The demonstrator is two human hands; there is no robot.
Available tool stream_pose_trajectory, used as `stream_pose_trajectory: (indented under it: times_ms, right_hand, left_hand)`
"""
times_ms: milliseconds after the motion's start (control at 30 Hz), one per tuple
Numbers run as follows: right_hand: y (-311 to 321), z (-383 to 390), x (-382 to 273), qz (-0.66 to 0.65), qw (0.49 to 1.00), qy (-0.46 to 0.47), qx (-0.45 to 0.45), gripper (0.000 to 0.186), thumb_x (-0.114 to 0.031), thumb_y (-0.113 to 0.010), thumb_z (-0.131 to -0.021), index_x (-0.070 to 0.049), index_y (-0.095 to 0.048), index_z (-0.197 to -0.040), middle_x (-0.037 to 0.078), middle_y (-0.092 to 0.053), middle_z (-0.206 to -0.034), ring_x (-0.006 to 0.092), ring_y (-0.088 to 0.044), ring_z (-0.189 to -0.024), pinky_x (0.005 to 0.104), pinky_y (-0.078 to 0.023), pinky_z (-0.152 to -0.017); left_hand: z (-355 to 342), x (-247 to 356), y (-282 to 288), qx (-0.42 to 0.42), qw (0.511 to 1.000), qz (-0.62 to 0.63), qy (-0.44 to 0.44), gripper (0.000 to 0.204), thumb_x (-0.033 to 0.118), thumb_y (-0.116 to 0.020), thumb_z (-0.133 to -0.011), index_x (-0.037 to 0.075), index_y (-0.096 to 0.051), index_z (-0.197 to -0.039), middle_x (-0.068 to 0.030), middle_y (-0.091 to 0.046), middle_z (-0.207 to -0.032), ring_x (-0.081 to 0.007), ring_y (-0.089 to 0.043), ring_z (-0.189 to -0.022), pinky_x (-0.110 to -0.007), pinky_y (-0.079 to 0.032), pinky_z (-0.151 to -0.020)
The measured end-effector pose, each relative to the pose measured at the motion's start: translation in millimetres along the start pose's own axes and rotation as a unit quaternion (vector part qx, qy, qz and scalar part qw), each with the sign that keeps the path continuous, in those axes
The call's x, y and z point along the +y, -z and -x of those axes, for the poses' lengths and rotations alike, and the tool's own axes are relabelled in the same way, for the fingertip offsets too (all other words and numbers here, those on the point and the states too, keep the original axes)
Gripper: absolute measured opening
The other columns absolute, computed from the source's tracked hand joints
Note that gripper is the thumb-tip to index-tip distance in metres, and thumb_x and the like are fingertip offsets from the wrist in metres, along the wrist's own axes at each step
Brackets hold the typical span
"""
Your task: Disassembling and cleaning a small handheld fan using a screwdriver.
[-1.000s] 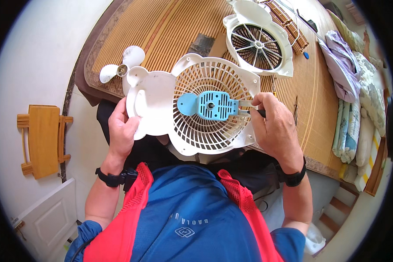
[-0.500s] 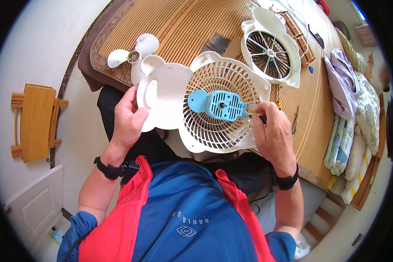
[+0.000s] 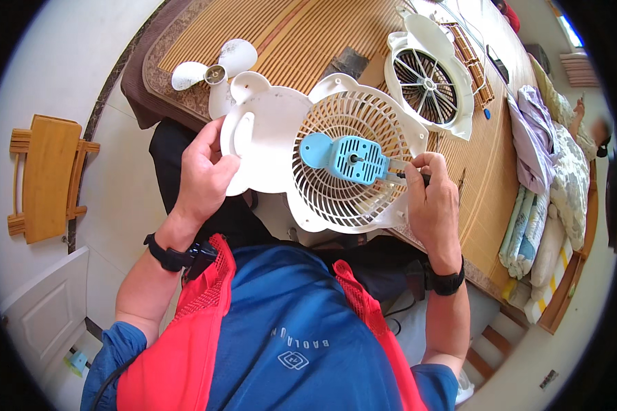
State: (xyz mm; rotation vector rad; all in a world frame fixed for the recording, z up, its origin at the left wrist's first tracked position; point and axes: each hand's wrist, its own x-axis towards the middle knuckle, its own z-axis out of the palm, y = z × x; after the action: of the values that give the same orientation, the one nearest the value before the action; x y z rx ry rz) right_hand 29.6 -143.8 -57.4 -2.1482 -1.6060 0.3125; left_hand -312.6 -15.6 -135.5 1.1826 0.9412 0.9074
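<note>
A white plastic fan housing (image 3: 271, 133) with a rounded, ear-like outline is held up in front of me at the table's edge. My left hand (image 3: 204, 168) grips its left side, thumb on top. A light-blue slotted motor case (image 3: 356, 161) with a short dark shaft sits over the housing's spiral grille (image 3: 329, 205). From the motor's right end a grey bracket (image 3: 394, 171) reaches toward my right hand (image 3: 432, 198). Those fingers are closed around a small black part (image 3: 424, 179) by the housing's right edge; its exact kind is partly hidden.
White three-bladed fan blades (image 3: 236, 58) lie on the mat-covered table (image 3: 288, 41) at left. A second white housing with a dark round grille (image 3: 425, 85) stands at the back right. Folded bedding (image 3: 531, 130) lines the right side; a wooden chair (image 3: 48, 178) is on the left floor.
The housing and both hands appear slightly farther right. My right thumb and fingers have shifted at the bracket's end, and more of the black part shows between them.
</note>
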Motion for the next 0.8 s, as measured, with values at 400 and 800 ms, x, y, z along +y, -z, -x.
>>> stream_pose_trajectory:
  times_ms: [400,800]
  right_hand:
    - [2.0,1.2,-17.8,0.073,0.996,0.047,-0.015,0.022,-0.025,-0.071,-0.112,-0.005,-0.065,-0.112,0.023,-0.075,-0.087,0.0442,-0.077,-0.084,0.0531,-0.059,-0.075]
    - [-5.8,5.7,-19.7,0.265,0.959,0.1,0.007,0.042,-0.038,-0.072,-0.112,-0.006,-0.061,-0.088,0.016,-0.071,-0.076,0.0379,-0.074,-0.073,0.0497,-0.056,-0.066]
  left_hand:
    - [2.8,4.8,-3.1,0.003,0.999,0.032,0.012,0.062,-0.007,-0.056,-0.097,-0.011,-0.055,-0.158,-0.0161,-0.074,-0.142,-0.0183,-0.074,-0.126,-0.034,-0.06,-0.109]
    - [5.2,9.9,-8.8,-0.003,0.999,0.051,-0.001,0.059,-0.006,-0.059,-0.097,-0.01,-0.056,-0.156,-0.0162,-0.074,-0.14,-0.0188,-0.073,-0.127,-0.035,-0.059,-0.11]
